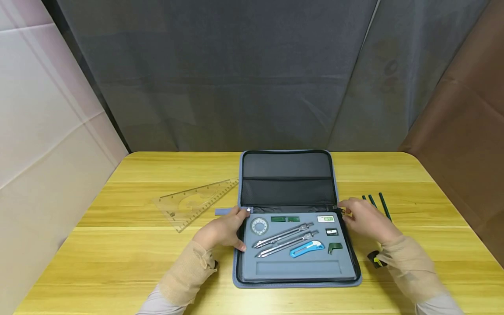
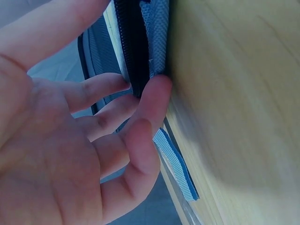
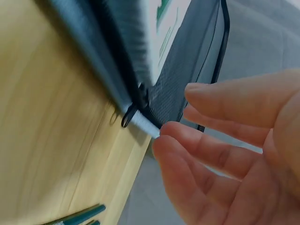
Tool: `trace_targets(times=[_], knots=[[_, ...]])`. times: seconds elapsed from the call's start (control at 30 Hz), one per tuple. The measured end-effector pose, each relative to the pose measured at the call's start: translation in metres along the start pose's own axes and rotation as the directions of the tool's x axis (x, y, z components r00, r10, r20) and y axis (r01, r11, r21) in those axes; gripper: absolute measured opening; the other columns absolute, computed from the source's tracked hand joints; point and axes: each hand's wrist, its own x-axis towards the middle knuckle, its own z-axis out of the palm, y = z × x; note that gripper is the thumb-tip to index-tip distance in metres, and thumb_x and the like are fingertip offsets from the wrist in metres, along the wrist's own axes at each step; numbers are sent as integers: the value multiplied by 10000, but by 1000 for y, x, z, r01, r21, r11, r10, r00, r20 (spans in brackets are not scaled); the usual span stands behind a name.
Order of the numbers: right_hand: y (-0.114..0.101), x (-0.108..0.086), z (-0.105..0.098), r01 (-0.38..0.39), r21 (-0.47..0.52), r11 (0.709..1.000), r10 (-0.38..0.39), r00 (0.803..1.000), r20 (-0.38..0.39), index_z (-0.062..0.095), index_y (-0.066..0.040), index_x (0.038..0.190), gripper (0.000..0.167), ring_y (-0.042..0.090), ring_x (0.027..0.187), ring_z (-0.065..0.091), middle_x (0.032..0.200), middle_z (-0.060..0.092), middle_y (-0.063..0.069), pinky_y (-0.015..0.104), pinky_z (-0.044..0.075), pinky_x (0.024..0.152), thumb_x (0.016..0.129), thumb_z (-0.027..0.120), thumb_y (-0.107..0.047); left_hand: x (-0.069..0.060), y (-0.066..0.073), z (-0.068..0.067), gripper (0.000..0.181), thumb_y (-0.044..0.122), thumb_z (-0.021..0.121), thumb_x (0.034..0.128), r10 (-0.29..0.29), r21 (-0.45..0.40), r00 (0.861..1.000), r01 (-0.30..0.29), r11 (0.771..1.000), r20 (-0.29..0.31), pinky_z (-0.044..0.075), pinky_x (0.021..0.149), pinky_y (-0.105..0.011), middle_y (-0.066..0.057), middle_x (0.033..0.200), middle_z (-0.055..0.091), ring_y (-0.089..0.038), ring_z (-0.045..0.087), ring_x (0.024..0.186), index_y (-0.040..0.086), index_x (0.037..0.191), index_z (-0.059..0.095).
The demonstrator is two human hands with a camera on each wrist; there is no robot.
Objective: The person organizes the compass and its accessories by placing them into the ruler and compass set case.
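A blue zip case [image 1: 297, 285] lies unfolded on the table, with a grey tray [image 1: 271, 273] in its near half. The tray holds a round dial-like piece [image 1: 259, 226], two silver compasses [image 1: 282, 235], a blue utility knife [image 1: 307, 248], a sharpener [image 1: 331, 232] and a white eraser [image 1: 325, 218]. My left hand [image 1: 222, 229] touches the case's left edge, thumb and bent fingers spread apart along it. By the right hinge corner, my right hand [image 1: 366, 218] has loosely bent fingers, close to a zipper pull [image 3: 129, 116] and apart from it in the right wrist view.
A clear set square [image 1: 197, 201] lies left of the case, partly beside its raised lid [image 1: 287, 175]. Several dark green pencils [image 1: 385, 206] lie beyond my right hand. A blue strap [image 1: 222, 211] sticks out at the left hinge.
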Motion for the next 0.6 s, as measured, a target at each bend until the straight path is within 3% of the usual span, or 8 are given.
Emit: trace_targets(times=[0.47, 0.6], knots=[[26, -7, -3, -94, -58, 994, 90, 994, -59, 601, 99, 967, 252, 219, 649, 543, 772, 605, 166, 349, 462, 543, 747, 663, -9, 1, 0, 0, 817, 200, 825, 626, -10, -3, 1000, 10, 1000, -2, 358, 997, -437, -202, 1341, 341, -341, 405, 1204, 30, 1304, 402], [30, -10, -5, -150, -53, 987, 149, 988, -32, 594, 112, 980, 265, 185, 605, 477, 748, 579, 136, 325, 423, 541, 759, 650, -24, 1, 0, 0, 820, 199, 825, 624, -9, 0, 1000, 9, 1000, -2, 362, 993, -443, -201, 1343, 338, -345, 412, 1196, 35, 1307, 401]])
